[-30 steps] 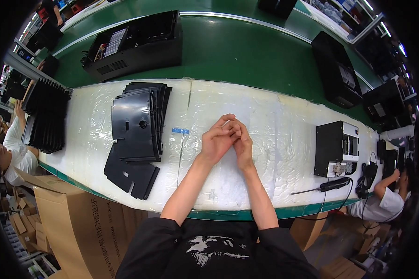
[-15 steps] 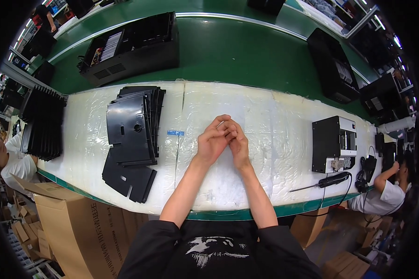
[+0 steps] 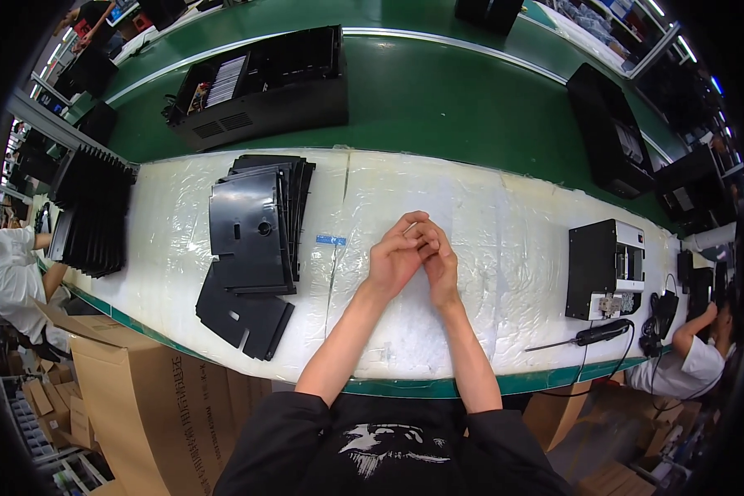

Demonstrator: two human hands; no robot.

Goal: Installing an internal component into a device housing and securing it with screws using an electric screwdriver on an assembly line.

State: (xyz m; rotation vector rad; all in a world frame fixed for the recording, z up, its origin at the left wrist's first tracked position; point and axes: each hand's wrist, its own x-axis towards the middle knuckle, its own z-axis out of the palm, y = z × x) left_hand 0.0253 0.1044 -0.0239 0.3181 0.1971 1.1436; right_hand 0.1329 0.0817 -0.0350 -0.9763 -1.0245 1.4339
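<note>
My left hand and my right hand meet above the middle of the plastic-covered worktop. Their loosely bent fingers touch near the tips, and nothing shows between them. To the left of my hands lies a stack of flat black plastic panels, with more cut-out panels at its near end. A small blue label sits on the cover between that stack and my left hand. Off to the right, a black power screwdriver with a long thin bit lies in front of a black-and-white boxy device.
Upright black panels fill the worktop's left end. Beyond the worktop, a green surface holds an open black casing and another black unit. Cartons stand below the near edge. Co-workers are at both sides.
The whole view has shifted, so the worktop and its things appear slightly farther right. My hands keep nearly the same joined pose. More of the person at the left shows.
</note>
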